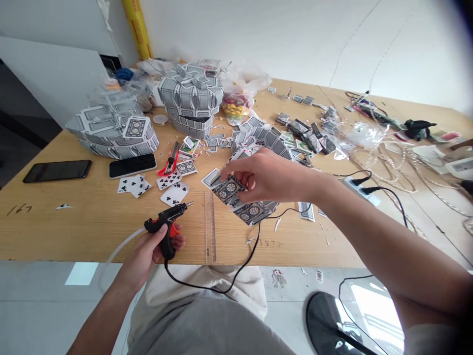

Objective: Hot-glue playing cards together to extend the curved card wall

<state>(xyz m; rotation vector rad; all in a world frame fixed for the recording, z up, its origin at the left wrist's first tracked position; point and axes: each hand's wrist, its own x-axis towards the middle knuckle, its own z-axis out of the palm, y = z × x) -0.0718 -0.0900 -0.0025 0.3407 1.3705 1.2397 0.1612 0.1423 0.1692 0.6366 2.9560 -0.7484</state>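
Note:
My left hand (153, 246) is wrapped round the handle of a black hot glue gun (168, 222) with a red trigger. Its nozzle points up and to the right, and a pale glue stick trails from its back. Between thumb and fingers, my right hand (254, 175) pinches a strip of playing cards (242, 202), backs up, held above the table. Partly hidden behind that hand is a curved structure of folded cards (264, 135). A clear ruler (210, 227) lies between the glue gun and the strip. Loose playing cards (175, 193) lie beyond the nozzle.
Two card-built boxes (190, 93) (114, 130) stand at the back left. A red utility knife (172, 160) lies near two phones (57, 170) (132, 165). The glue gun's black cord (236, 276) loops over my lap. A power strip (358, 190) and rope (391, 170) lie at right.

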